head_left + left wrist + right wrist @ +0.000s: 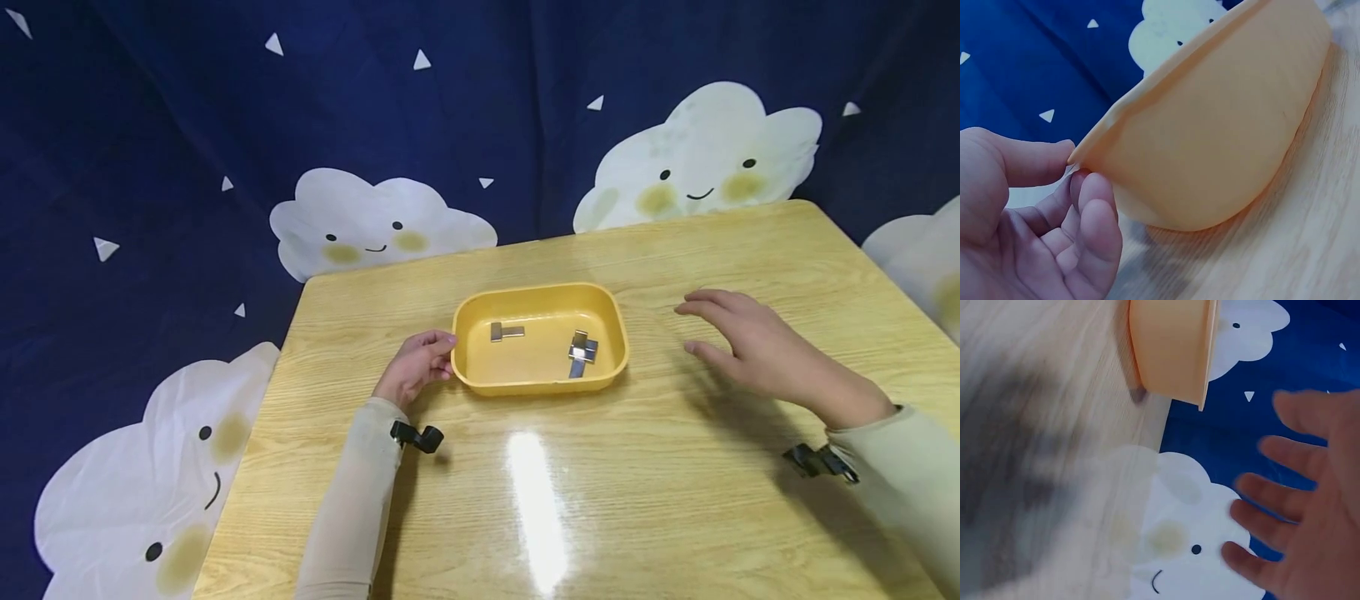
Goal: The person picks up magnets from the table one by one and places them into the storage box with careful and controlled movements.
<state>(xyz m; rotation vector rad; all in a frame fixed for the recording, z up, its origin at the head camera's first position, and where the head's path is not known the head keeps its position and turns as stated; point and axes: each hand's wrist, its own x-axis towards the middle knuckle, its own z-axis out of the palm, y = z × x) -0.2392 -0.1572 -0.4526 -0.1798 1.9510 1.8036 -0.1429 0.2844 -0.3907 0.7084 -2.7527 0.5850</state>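
Note:
A yellow plastic basin [536,387] with rounded corners sits on the table. At its left end my left hand [422,365] pinches the rim, the thumb on top and fingers curled under the lip, as the left wrist view shows. Inside the basin lies a small T-shaped piece of shiny metal [497,332] toward the left. A little cluster of flat metal pieces [582,350] overlaps itself near the right end. My right hand [757,346] is held over the table to the right of the basin, fingers spread and relaxed, holding nothing.
The light wood table [652,492] has its far edge against a dark blue curtain [525,108] printed with white clouds and triangles. Black wrist cameras [418,437] are strapped over both sleeves. A bright light reflection lies across the table in front of the basin.

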